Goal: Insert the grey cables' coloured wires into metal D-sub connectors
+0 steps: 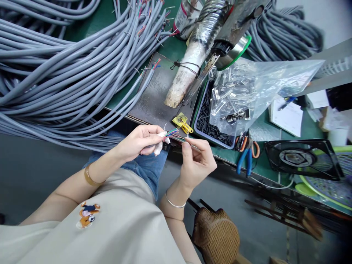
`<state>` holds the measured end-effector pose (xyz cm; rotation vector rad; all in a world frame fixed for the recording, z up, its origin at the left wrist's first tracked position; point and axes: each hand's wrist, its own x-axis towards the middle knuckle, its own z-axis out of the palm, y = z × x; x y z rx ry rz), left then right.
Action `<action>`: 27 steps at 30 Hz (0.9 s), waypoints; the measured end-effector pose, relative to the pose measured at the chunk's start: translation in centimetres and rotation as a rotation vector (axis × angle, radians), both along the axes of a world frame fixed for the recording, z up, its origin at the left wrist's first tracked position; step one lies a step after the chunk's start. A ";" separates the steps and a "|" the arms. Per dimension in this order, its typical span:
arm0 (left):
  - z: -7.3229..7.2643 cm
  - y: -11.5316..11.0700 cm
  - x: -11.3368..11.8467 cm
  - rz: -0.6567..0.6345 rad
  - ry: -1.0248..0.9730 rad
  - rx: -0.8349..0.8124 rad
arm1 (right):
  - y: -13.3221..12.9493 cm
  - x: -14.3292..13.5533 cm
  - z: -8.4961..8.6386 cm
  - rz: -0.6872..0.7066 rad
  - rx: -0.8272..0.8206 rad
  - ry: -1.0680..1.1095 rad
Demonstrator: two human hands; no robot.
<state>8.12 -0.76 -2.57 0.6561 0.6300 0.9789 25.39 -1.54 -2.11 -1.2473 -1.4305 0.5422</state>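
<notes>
My left hand (pixel 145 141) is closed around the end of a grey cable, whose thin coloured wires (pixel 172 132) fan out past the fingertips. White material (pixel 158 147), perhaps tape or tissue, is at those fingers. My right hand (pixel 198 157) pinches a thin strand close to the wire ends, thumb against forefinger; what the strand is made of is too fine to tell. Just beyond the hands, a yellow clip-like tool (pixel 183 123) lies at the edge of a dark metal plate (pixel 155 86). Many grey cables (pixel 90 69) with stripped ends are heaped at the left.
A soldering iron (pixel 205 69) and a white-ended, wrapped tube (pixel 187 69) hang over the plate. A tray (pixel 205 128) holds small black pieces and a bag of metal parts (pixel 233 88). Blue-handled pliers (pixel 244 159), a fan (pixel 302 159) and a coiled cable bundle (pixel 286 33) are at the right.
</notes>
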 end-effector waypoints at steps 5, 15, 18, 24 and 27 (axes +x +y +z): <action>0.1 -0.3 0.6 0.056 0.117 0.051 | 0.2 0.0 -0.3 0.044 -0.110 0.016; -0.6 -0.3 1.3 0.158 0.377 0.231 | 0.9 2.1 -0.4 -0.104 0.007 0.274; -0.8 -0.2 1.2 0.223 0.506 0.345 | 0.5 2.3 -0.3 -0.070 -0.080 0.150; -0.6 -0.6 1.6 0.418 0.837 0.678 | 0.2 1.3 -0.6 0.087 -0.260 0.032; -0.5 -0.7 1.7 0.441 0.893 0.780 | 0.3 0.7 -0.9 0.099 -0.280 0.044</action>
